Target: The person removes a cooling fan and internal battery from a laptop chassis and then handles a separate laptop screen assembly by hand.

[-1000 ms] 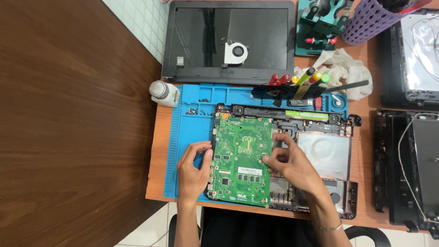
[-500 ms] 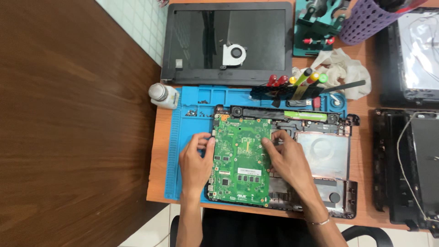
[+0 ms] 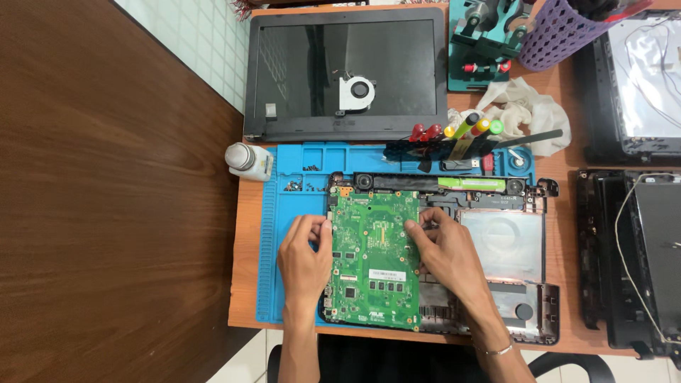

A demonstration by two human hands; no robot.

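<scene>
A green laptop motherboard [image 3: 376,259] lies in the left part of an opened black laptop base [image 3: 507,248], over a blue repair mat [image 3: 291,213]. My left hand [image 3: 305,255] grips the board's left edge with thumb and fingers. My right hand [image 3: 443,252] holds the board's right edge near its upper corner, the wrist resting over the base. The board looks flat, roughly level with the casing.
A black laptop lid [image 3: 347,71] with a loose cooling fan [image 3: 355,92] lies behind the mat. A white bottle [image 3: 248,162] stands at the mat's left corner. Screwdrivers in a holder [image 3: 454,138], a white cloth [image 3: 521,106], a purple basket [image 3: 560,32] and other laptop shells [image 3: 631,255] crowd the right.
Both hands have slid up along the board's edges, away from me, with the board between them. The board sits a little higher in the base.
</scene>
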